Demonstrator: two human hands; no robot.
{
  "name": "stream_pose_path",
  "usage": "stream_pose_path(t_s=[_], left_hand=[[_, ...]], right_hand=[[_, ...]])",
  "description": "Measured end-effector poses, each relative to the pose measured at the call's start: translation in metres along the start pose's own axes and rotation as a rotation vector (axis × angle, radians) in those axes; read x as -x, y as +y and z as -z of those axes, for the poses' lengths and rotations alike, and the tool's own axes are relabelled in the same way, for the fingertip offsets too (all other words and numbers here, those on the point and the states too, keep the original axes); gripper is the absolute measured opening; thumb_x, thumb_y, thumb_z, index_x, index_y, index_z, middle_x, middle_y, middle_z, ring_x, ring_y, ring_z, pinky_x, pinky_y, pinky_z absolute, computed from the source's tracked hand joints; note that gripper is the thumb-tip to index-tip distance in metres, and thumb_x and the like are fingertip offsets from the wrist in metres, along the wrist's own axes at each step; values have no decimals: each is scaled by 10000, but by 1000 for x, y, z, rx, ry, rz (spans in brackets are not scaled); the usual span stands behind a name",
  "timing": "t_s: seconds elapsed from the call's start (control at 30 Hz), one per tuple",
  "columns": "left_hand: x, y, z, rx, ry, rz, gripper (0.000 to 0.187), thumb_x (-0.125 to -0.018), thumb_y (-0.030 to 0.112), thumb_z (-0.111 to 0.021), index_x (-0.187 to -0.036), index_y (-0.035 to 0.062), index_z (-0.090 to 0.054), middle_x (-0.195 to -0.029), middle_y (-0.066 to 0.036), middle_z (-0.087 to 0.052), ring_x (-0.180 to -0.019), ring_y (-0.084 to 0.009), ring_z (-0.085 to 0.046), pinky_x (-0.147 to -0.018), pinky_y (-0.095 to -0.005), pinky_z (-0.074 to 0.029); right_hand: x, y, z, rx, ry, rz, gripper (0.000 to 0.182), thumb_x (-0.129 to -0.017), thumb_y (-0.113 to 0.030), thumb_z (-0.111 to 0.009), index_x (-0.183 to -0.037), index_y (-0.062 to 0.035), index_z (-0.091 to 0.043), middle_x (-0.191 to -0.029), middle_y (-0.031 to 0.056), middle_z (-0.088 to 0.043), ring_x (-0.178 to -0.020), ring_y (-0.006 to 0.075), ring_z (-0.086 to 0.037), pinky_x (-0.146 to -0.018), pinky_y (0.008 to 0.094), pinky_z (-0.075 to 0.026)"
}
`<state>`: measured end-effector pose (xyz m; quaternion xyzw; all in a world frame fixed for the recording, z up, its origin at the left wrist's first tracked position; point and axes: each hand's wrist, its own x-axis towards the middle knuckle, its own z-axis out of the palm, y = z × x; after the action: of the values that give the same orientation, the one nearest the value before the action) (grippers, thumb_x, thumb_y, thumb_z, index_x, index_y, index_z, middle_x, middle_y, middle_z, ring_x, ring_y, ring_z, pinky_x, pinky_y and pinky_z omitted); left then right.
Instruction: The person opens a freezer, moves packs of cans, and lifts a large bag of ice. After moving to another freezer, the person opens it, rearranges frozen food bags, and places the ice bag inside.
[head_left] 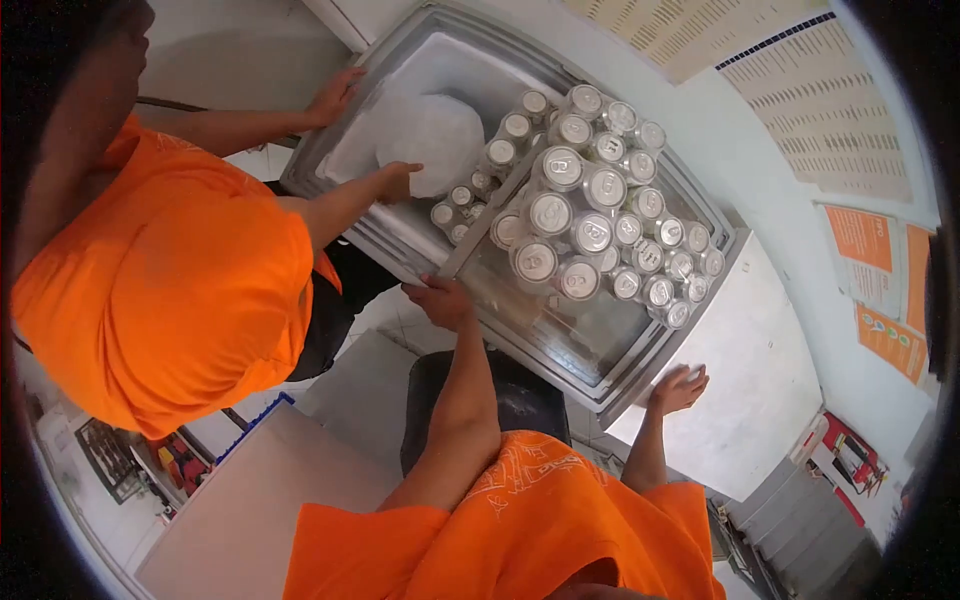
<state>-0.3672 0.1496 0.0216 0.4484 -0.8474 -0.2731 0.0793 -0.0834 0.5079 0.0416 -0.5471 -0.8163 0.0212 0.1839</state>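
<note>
My left hand [440,303] is closed on the front corner of a sliding glass lid [560,335] on a chest freezer [365,245]. Many drink cans [550,213] stand in packs on the glass, tops facing up. My right hand [678,390] is open with bent fingers apart, over the white top [745,370] beside the freezer, and holds nothing. On the freezer's open side, frost lines the walls around a rounded white mass [430,140]. More cans [500,152] stand inside, next to the lid's edge.
A co-worker in an orange shirt [170,280] stands at the left. One of their hands [335,97] is on the freezer rim, the other [398,183] reaches over the opening. Printed sheets [820,110] hang on the wall. A dark seat [485,390] is below the freezer's front.
</note>
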Motion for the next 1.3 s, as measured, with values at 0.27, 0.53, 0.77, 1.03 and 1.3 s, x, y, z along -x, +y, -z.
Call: stream_pose_path(t_s=[0.27, 0.53, 0.77, 1.03, 1.3], left_hand=[[-4, -7, -7, 38, 0, 23, 576, -1033, 345, -342, -1442, -55, -276, -1277, -297, -506, -1048, -483, -592, -829, -572, -498], [-2, 5, 8, 25, -132, 80, 637, -1047, 372, -294, -1466, -100, -205, -1358, -340, -435, -1153, -491, -551, -915, -570, -496], [-5, -29, 0, 232, -165, -45, 628, -1033, 347, -364, -1449, -100, -222, -1376, -341, -388, -1216, -477, -492, -988, -548, -431], [-42, 36, 55, 302, -451, -893, 482, -994, 183, -508, -1383, -45, -337, -1409, -242, -342, -1323, -364, -385, -1081, -472, -346], [-111, 64, -18, 377, -1053, -89, 403, -963, 315, -620, -1270, 78, -509, -1225, -76, -572, -1105, -239, -579, -896, -382, -485]], right_hand=[[0, -6, 6, -24, -23, -6, 571, -978, -439, -459, -1377, -33, -496, -1436, 297, -417, -1348, 438, -390, -1115, 538, -302], [1, 14, -9, 68, 1, 24, 556, -999, -475, -423, -1410, -105, -484, -1428, 255, -442, -1351, 400, -402, -1101, 514, -316], [2, -1, -2, 38, 23, 54, 557, -1008, -429, -409, -1373, -18, -499, -1357, 322, -472, -1315, 450, -421, -1093, 540, -326], [9, 3, -23, 44, 49, 30, 556, -1026, -404, -365, -1387, 2, -482, -1382, 338, -451, -1290, 491, -421, -1076, 548, -339], [60, -124, 48, -531, -28, -212, 382, -1005, -209, -539, -1288, 47, -525, -1202, 203, -582, -1123, 305, -562, -1000, 383, -420]])
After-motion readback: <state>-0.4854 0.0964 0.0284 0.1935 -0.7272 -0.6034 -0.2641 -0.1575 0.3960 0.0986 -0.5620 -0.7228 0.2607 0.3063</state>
